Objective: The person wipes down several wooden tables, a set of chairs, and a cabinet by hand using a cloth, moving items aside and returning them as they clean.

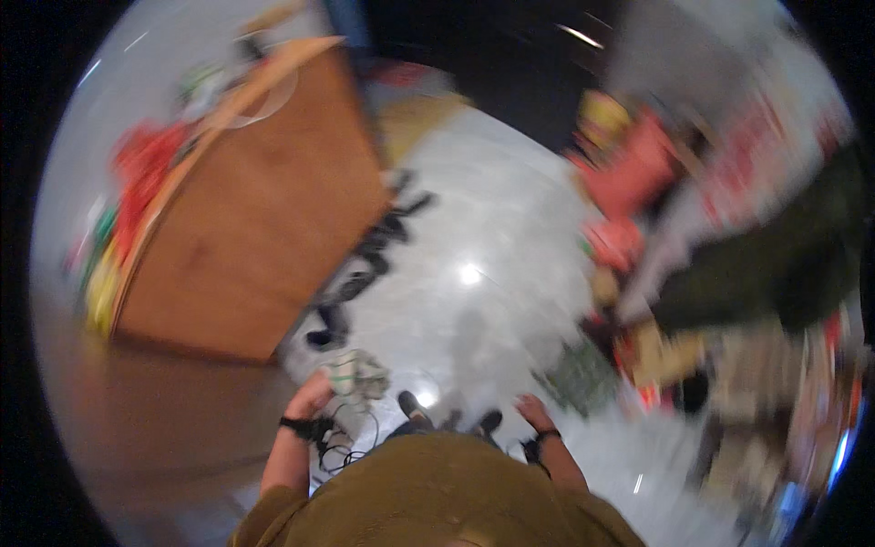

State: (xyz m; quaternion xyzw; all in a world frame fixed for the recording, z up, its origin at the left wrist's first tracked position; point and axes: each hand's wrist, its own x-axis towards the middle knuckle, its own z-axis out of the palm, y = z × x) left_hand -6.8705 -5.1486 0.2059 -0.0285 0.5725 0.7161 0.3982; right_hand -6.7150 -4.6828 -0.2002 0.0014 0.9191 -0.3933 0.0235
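Observation:
My left hand (313, 392) is at the lower left, closed at the edge of a pale, crumpled cloth (359, 376) with green stripes. The cloth hangs beside the hand over the floor; motion blur hides its exact folds. A dark band circles my left wrist, and thin black cables (344, 447) loop below it. My right hand (536, 413) hangs at the lower right, fingers loosely apart, with nothing seen in it. It also wears a dark wristband.
An orange-brown wooden cabinet (264, 205) stands at left, red and yellow bags on top. Dark shoes (365, 260) line its base. Red bags (633, 169), a green sack (579, 376), a dark green cover (766, 255) and cardboard boxes (756, 369) crowd the right. Pale glossy floor (492, 219) lies between.

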